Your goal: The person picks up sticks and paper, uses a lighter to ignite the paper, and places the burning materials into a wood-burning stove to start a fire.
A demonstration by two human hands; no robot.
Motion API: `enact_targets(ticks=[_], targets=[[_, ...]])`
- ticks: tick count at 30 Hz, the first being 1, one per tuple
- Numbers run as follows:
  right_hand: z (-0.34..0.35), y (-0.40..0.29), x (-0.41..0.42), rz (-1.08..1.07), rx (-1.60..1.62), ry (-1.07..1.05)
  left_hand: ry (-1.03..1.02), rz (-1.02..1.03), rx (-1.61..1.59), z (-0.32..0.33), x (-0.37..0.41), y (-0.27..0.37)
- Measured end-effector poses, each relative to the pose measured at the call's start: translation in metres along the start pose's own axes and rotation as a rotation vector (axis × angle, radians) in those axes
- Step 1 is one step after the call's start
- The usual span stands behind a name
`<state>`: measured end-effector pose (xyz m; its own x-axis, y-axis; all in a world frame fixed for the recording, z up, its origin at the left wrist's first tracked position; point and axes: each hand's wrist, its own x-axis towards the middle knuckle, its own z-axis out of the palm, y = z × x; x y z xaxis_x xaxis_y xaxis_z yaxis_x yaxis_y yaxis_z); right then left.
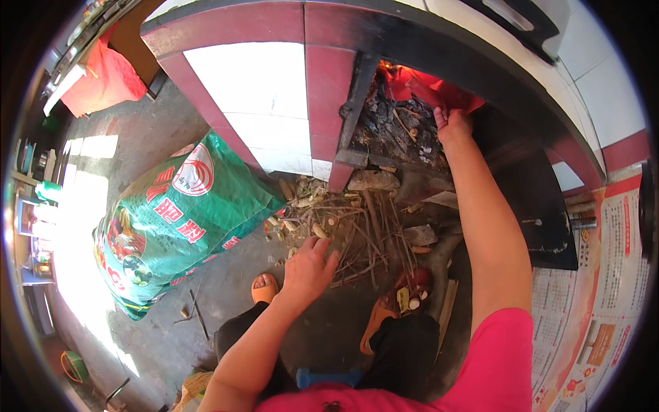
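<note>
My right hand (455, 126) reaches into the firebox opening of a tiled stove (332, 98), its fingers on a thin red sheet (412, 85), plastic or paper. The sheet's far part glows near small flames (386, 66). Under it lie grey ash and charred bits (396, 126). My left hand (309, 268) hovers low with fingers apart, seemingly holding nothing. Just beyond its fingertips is a dry corn cob (320, 230). To its right, a heap of thin twigs (368, 242) lies on the floor before the stove.
A large green woven fertilizer sack (185, 221) leans on the left. A split wooden stick (447, 314) and a small red packet (412, 293) lie by my right foot. A black metal panel (540, 216) stands right of the opening. Printed sheets (612, 288) cover the right side.
</note>
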<state>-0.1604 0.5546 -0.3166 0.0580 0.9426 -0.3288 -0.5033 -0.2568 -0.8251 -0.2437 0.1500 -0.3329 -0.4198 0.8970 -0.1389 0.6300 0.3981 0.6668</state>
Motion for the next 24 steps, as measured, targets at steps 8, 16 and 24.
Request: enact_targets(ticks=[8, 16, 24], targets=[[0.05, 0.006, 0.024, 0.068, -0.145, -0.279, 0.019, 0.028, -0.014, -0.01, 0.004, -0.006], [-0.029, 0.018, -0.087, -0.316, -0.51, -0.335, 0.038, 0.039, 0.014, -0.014, -0.007, -0.005], [-0.36, 0.079, -0.244, 0.899, -1.12, -0.997, -0.221, 0.021, -0.021, -0.004, -0.028, 0.014]])
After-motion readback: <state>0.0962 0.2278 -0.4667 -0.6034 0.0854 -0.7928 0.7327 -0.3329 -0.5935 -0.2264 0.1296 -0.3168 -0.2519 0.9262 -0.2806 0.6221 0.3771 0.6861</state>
